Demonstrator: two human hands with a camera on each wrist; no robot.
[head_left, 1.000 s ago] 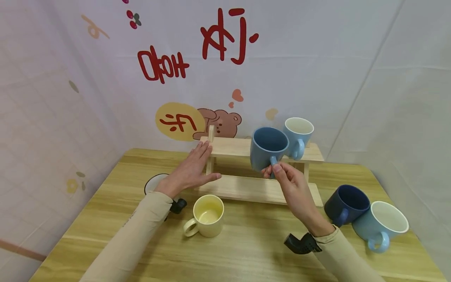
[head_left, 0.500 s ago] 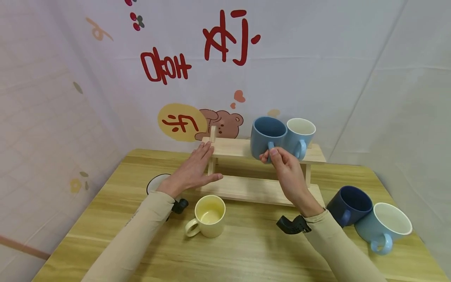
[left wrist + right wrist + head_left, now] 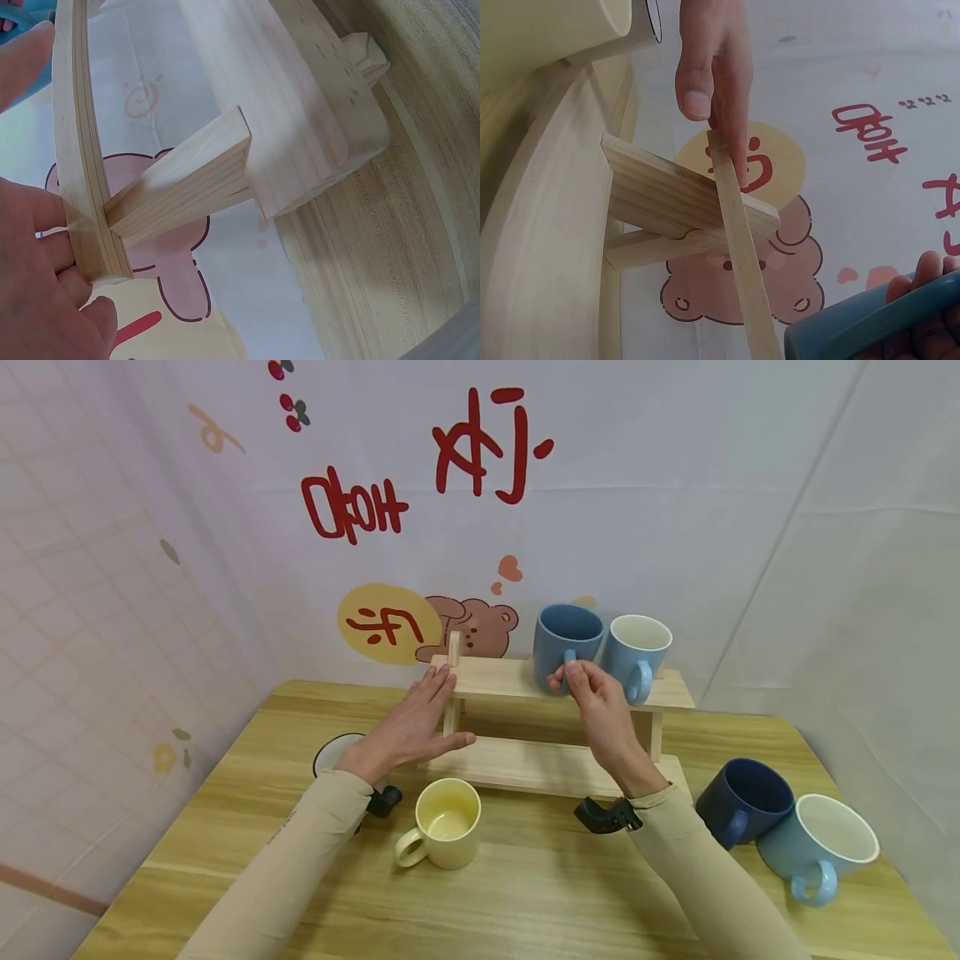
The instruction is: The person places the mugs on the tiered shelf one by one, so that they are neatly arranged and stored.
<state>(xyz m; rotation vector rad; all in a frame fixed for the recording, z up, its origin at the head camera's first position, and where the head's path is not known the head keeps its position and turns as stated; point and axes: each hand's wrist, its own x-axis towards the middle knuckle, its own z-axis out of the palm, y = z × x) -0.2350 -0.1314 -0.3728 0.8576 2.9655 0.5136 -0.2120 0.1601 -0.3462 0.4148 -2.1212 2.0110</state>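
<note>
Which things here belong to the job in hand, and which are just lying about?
In the job:
medium-blue mug, held by the right grip
wooden rack, touched by the left grip
light-blue mug on the rack, probably

Lying about, seemingly:
yellow mug
navy mug
light-blue mug at far right
dark-rimmed white cup, partly hidden

Long, close-fitting beige fabric left sleeve (image 3: 300, 852), tiny dark print (image 3: 281, 827) along side, illegible; small black left wrist camera (image 3: 384, 802). Matching beige fabric right sleeve (image 3: 712, 868), wrinkled near wrist; angular black right wrist camera (image 3: 600, 816).
</note>
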